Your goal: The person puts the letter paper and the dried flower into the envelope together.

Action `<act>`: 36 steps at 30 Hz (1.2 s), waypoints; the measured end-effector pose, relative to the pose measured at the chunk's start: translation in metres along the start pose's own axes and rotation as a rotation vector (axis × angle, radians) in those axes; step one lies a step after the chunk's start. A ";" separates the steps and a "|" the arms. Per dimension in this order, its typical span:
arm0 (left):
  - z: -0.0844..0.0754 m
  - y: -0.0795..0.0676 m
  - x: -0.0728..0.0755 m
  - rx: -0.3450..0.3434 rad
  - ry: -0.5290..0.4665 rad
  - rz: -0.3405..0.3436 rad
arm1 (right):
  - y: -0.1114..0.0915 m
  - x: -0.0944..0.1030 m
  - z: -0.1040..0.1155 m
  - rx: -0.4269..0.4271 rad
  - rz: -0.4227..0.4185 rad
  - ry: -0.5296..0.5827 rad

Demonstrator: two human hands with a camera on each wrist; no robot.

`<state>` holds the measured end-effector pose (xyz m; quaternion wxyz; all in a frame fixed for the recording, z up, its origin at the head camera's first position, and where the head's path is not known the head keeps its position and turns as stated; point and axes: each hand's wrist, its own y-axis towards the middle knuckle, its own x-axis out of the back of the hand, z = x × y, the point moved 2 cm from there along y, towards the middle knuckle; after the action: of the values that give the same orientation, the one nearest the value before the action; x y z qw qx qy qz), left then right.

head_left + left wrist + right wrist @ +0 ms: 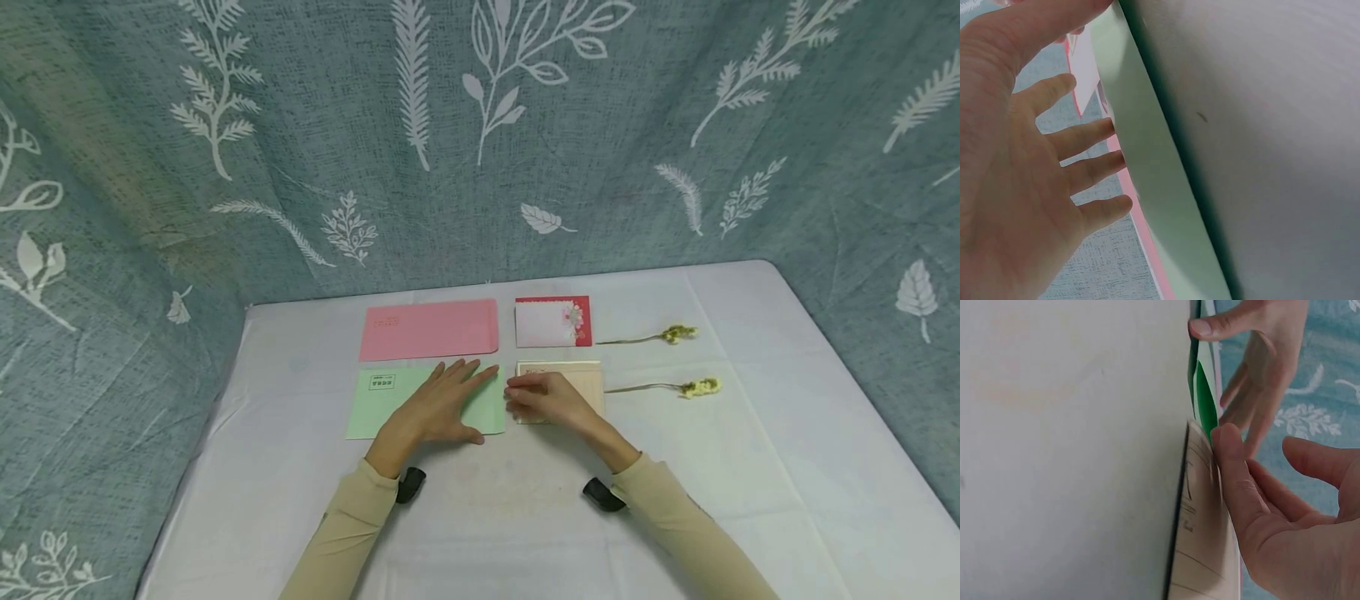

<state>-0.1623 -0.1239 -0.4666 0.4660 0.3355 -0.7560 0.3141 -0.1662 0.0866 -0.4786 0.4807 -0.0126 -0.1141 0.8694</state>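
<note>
A light green envelope (369,417) lies flat on the table. My left hand (442,404) rests over its right half, fingers spread; in the left wrist view its fingertips (1124,203) meet the envelope. My right hand (551,398) is at the envelope's right end, above a beige lined paper (591,382). In the right wrist view, the envelope's mouth gapes, showing a darker green inside (1206,400). The right fingertips (1229,434) are beside that mouth, fairly straight, with another digit held apart from them. Whether they touch the flap is hard to tell.
A pink envelope (427,329) lies behind the green one. A red and white floral card (543,323) is to its right. Two dried flower stems, one upper (675,333) and one lower (699,387), lie farther right. A patterned curtain (465,208) hangs behind the table.
</note>
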 end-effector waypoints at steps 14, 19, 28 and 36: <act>-0.002 0.000 0.001 0.014 0.002 -0.016 | 0.003 -0.008 -0.001 -0.016 0.040 0.001; -0.002 0.001 0.000 0.007 0.010 -0.033 | 0.004 -0.011 -0.002 -0.026 0.061 0.008; -0.003 0.001 -0.001 0.019 0.019 -0.040 | 0.005 -0.013 -0.003 -0.037 0.064 0.034; -0.004 0.000 -0.001 0.021 0.025 -0.053 | 0.004 -0.012 -0.003 -0.032 0.072 0.054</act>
<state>-0.1601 -0.1202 -0.4660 0.4803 0.3562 -0.7376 0.3136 -0.1627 0.0749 -0.4837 0.4518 -0.0479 -0.1146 0.8834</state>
